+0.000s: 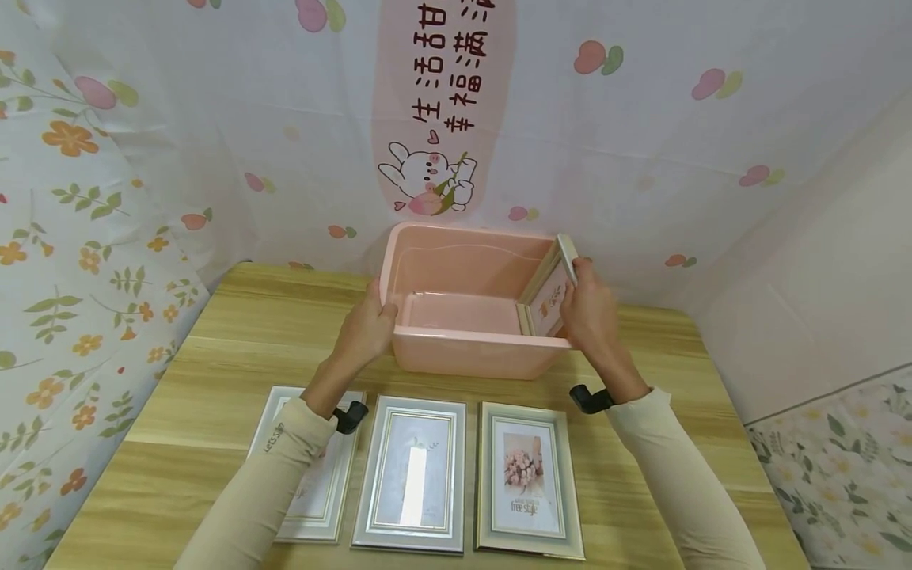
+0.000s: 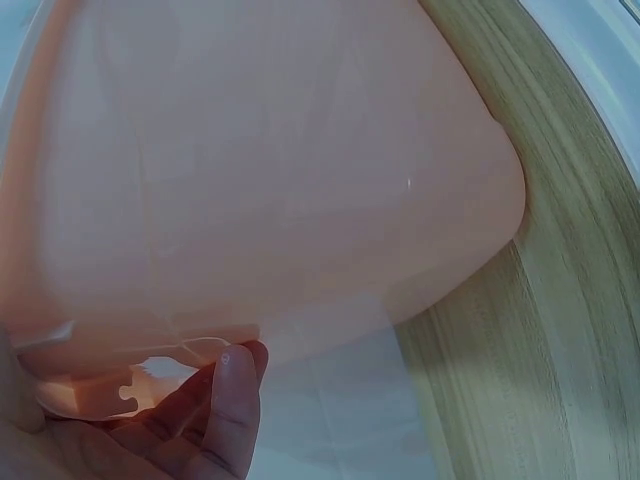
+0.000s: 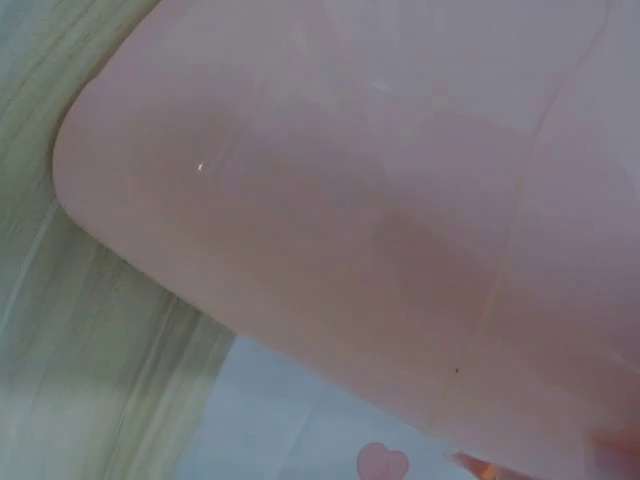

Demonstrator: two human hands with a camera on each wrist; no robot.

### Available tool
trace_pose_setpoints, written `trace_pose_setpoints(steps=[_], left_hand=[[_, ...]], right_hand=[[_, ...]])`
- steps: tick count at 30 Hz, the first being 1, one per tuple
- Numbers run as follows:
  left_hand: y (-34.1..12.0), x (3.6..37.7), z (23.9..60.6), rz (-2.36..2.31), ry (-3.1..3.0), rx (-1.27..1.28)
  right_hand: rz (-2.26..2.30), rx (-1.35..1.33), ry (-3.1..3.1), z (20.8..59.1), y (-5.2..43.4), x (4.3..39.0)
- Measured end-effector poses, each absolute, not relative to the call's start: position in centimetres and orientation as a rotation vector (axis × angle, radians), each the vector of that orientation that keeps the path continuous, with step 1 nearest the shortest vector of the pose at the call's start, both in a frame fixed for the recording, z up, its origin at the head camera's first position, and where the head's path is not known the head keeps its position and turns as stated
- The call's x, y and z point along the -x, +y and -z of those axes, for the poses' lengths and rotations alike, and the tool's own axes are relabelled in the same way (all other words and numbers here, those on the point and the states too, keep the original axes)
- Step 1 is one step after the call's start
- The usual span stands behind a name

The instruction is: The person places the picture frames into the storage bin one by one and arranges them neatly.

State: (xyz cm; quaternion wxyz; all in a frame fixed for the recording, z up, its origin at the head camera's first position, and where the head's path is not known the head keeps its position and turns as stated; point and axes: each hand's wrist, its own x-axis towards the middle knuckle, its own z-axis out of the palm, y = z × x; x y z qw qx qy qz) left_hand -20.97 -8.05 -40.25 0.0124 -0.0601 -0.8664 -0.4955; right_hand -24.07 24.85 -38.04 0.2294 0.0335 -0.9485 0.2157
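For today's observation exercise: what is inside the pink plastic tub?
Inside the pink plastic tub, picture frames stand on edge against its right wall, the right hand holding them. The remaining floor looks bare. How many frames stand there is hidden.

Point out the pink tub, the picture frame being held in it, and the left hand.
pink tub (image 1: 470, 352), head view, on its front wall.
picture frame (image 1: 550, 301), head view, on its printed face inside the tub.
left hand (image 1: 366, 328), head view, on the back of the hand.

Both hands (image 1: 366, 328) (image 1: 587, 305) grip the pink tub (image 1: 463, 348), right pinching a frame (image 1: 552, 289).
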Motion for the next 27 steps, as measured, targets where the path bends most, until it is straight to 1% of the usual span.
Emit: trace_pose_setpoints(steps=[9,19,27], left_hand=[[-8.2,21.0,40.2,1.527,-2.703,0.195],[-8.0,21.2,40.5,1.519,-2.689,0.204],[-8.1,21.1,40.4,1.528,-2.701,0.186]], right_hand=[[-0.582,-0.194,-2.683,37.9,25.3,23.4],[-0.577,-0.226,-2.772,37.6,26.0,23.0],[-0.606,-0.303,-2.766,37.3,26.7,22.3]])
